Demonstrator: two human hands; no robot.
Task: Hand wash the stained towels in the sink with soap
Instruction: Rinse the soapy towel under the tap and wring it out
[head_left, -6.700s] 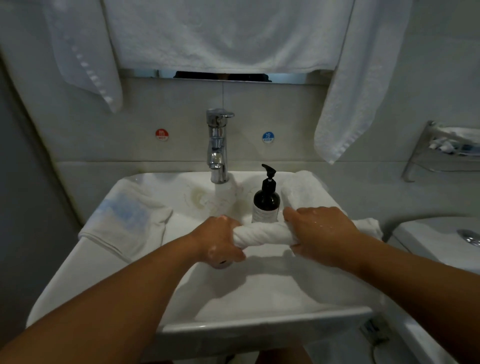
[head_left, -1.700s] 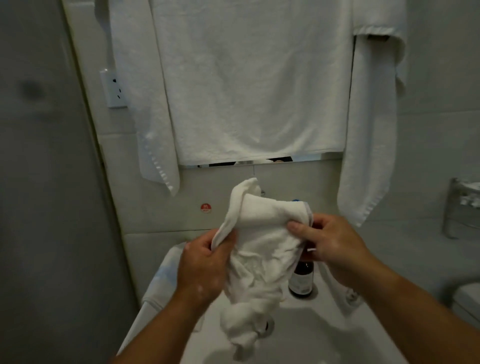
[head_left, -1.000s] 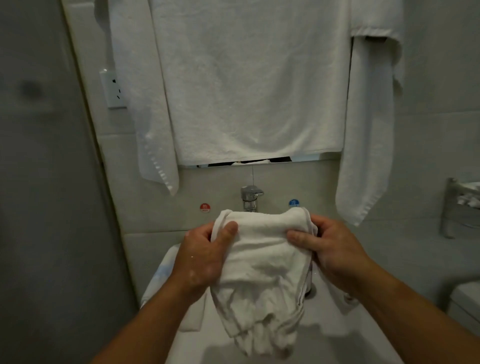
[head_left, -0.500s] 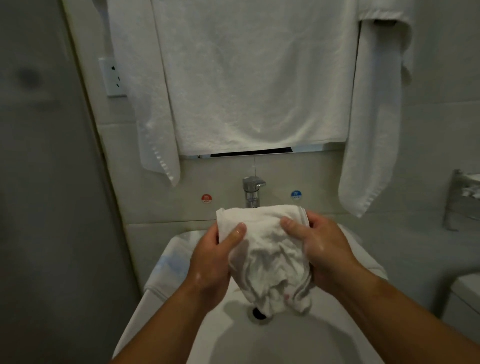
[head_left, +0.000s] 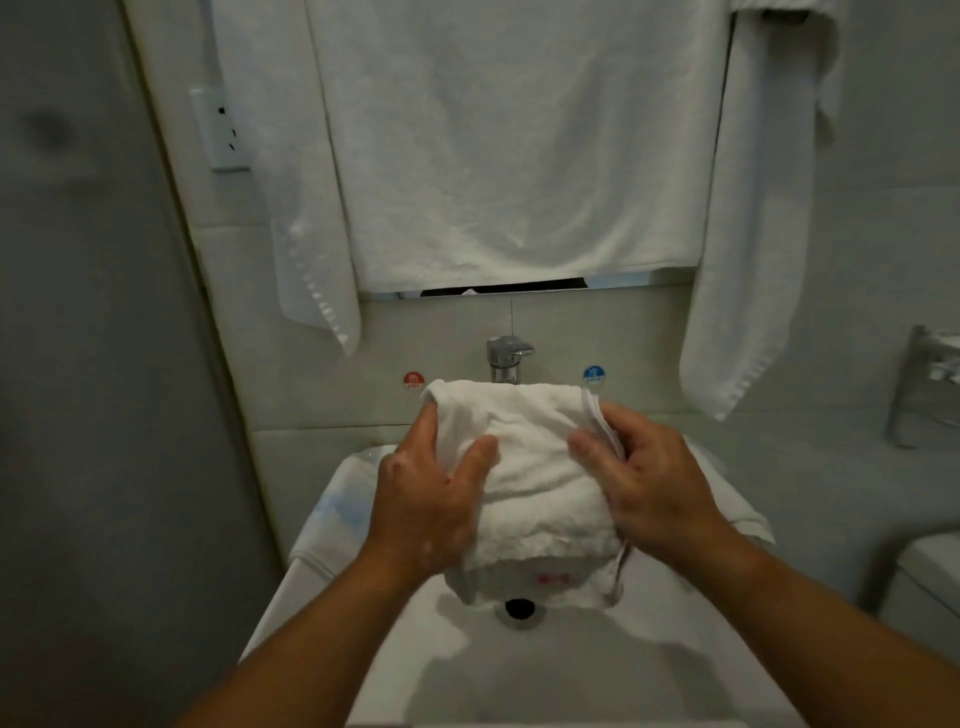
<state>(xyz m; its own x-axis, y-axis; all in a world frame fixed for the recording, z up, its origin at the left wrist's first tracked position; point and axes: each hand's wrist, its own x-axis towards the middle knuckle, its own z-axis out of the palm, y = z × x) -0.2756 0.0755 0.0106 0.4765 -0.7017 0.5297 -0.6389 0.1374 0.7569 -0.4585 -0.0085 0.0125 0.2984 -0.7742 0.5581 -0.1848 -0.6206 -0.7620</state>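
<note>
A large white towel (head_left: 519, 145) hangs on the wall above the basin, with narrower white towels draped on either side of it; below it the white sink (head_left: 545, 675) fills the lower middle of the view. The small white towel (head_left: 530, 467) is held up in the air over the bowl, bunched, its lower hem with a faint red stain (head_left: 553, 578) hanging just above the drain (head_left: 519, 608). The left hand (head_left: 421, 509) grips its left side, thumb pressed on the front; the right hand (head_left: 654, 493) pinches its right edge between thumb and curled fingers. A second towel with a blue stain (head_left: 332, 514) lies on the sink's left rim; the chrome tap (head_left: 506, 358) shows just behind the held towel's top, between a red sticker (head_left: 413, 380) and a blue sticker (head_left: 593, 373).
</note>
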